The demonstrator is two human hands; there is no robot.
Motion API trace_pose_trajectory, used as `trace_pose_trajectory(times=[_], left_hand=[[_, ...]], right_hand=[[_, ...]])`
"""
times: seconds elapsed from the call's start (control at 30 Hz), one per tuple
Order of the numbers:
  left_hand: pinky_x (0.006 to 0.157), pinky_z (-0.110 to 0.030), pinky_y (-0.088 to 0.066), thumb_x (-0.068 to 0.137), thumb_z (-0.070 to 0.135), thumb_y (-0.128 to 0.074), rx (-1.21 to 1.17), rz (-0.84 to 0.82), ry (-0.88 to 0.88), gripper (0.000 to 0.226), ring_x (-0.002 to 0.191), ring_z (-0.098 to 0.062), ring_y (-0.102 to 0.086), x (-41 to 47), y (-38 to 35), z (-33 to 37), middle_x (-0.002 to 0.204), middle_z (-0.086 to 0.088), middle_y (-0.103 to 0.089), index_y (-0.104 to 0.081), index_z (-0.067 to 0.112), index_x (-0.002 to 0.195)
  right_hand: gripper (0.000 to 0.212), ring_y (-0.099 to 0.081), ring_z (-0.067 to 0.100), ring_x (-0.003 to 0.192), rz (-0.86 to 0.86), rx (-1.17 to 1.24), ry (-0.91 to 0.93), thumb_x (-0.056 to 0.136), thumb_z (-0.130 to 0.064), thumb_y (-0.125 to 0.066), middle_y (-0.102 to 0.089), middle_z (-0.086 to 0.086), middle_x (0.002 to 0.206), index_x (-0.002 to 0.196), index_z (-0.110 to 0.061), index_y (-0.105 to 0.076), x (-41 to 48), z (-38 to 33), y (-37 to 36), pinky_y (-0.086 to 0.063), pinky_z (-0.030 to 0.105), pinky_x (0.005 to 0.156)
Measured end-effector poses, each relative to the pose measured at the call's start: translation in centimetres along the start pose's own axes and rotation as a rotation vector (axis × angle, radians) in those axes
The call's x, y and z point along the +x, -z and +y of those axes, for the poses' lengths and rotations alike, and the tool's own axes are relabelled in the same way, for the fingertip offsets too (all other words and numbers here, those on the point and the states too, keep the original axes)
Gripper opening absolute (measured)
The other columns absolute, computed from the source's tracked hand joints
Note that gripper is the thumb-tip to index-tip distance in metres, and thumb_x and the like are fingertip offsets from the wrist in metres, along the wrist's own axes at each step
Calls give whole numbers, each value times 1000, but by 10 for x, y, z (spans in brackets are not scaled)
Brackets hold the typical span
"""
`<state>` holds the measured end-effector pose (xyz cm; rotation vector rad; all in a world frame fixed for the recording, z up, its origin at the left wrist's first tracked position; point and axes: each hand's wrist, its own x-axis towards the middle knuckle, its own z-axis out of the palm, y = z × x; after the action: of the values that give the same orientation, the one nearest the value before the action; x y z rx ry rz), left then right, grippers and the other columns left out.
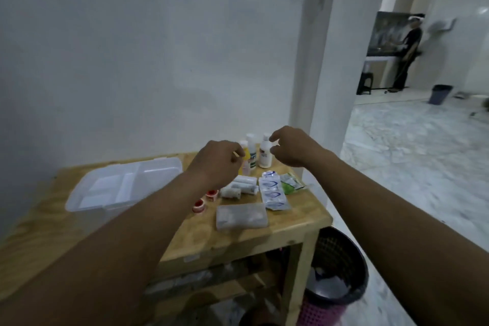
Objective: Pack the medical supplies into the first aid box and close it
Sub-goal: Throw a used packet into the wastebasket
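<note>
A clear plastic first aid box (124, 188) with a white inner tray stands on the left of a wooden table (291, 222). Right of it lie two red tape rolls (205, 200), several white bandage rolls (240, 186), blue-printed packets (274, 193), a green sachet (291, 184) and a flat clear case (242, 216). Small bottles (264, 155) stand at the table's back edge. My left hand (217, 160) hovers over the bottles, fingers curled; what it pinches is unclear. My right hand (291, 147) hangs beside the white bottle with fingers apart, holding nothing.
A white wall runs behind the table. A black mesh bin (341, 270) stands by the table's right leg. A marble floor stretches to the right, where another person (408, 53) stands far off by a wall, near a dark bucket (439, 94).
</note>
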<state>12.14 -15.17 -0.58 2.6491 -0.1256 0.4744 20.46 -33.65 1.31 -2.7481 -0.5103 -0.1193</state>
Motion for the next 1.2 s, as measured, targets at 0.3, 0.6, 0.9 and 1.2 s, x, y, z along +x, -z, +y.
trace_pose_trajectory(times=[0.3, 0.6, 0.9, 1.2], left_hand=[[78, -38, -57, 87, 31, -65, 214, -243, -66, 20, 95, -22, -66, 21, -86, 32, 101, -1, -74, -80, 22, 98], [50, -28, -37, 84, 30, -63, 381, -334, -24, 28, 65, -23, -54, 31, -121, 42, 64, -2, -51, -53, 17, 62], [68, -33, -49, 80, 45, -69, 407, -292, 46, 33, 94, -26, -62, 44, -137, 48, 103, -4, -67, -67, 21, 102], [78, -38, -48, 67, 50, -84, 308, -290, 272, 72, 108, -30, -59, 48, -137, 59, 116, -6, -59, -45, 16, 117]], right_hand=[[48, -59, 28, 114, -132, -55, -151, 89, -37, -63, -59, 8, 130, 128, -11, -58, 3, 75, -50, -50, 36, 92], [34, -52, 25, 81, -168, -35, -234, 79, -39, -68, -61, 10, 98, 93, -11, -55, 8, 109, -81, -41, 30, 66], [51, -61, 26, 93, -84, 182, -315, 78, -21, -77, -62, 12, 113, 122, -3, -58, 8, 131, -76, -47, 28, 66], [11, -44, 23, 61, 48, 505, -457, 71, 1, -68, -45, 10, 68, 81, 3, -64, 7, 145, -61, -37, 29, 53]])
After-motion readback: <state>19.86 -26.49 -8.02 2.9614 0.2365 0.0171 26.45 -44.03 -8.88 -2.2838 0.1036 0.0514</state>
